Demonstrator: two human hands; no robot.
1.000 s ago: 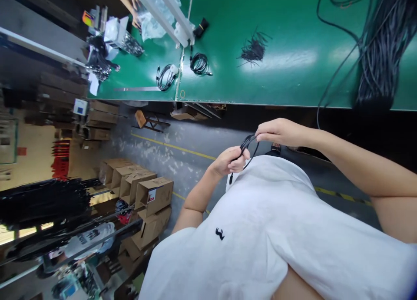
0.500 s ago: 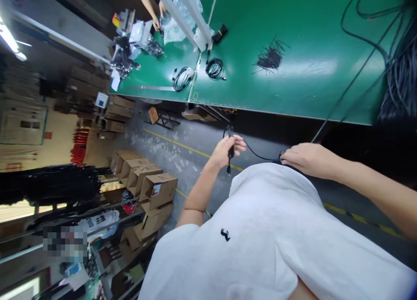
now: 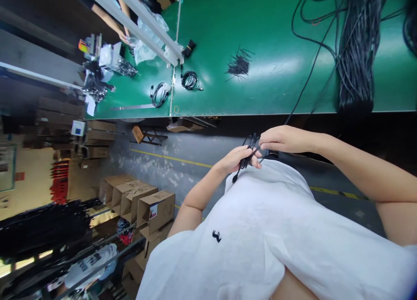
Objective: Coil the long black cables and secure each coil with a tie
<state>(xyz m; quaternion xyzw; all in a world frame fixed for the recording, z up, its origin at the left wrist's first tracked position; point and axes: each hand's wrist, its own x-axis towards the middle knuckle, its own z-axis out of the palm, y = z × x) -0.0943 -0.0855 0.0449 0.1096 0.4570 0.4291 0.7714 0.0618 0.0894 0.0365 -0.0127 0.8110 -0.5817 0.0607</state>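
In front of the white shirt, my left hand (image 3: pixel 237 158) is closed around a small coil of black cable (image 3: pixel 248 154), whose plug end (image 3: pixel 235 178) hangs below the fingers. My right hand (image 3: pixel 276 138) is right beside it, fingers pinched on the same cable near the coil. A strand of cable (image 3: pixel 304 85) runs from beyond my right hand up over the table edge. On the green table (image 3: pixel 276 91), a thick bundle of black cables (image 3: pixel 356 52) lies at the right. The tips of my right fingers are partly hidden.
On the table are a pile of short black ties (image 3: pixel 239 64) and two coiled cables (image 3: pixel 191 80). Another person's hand (image 3: pixel 124 36) touches a clear plastic bag (image 3: pixel 146 41) at the far left. Cardboard boxes (image 3: pixel 155 209) and a stool (image 3: pixel 138 134) stand on the floor.
My hands have come together, the right moving left toward the left hand. More loops of cable now show in my left hand. The view has shifted, showing more of the cable bundle.
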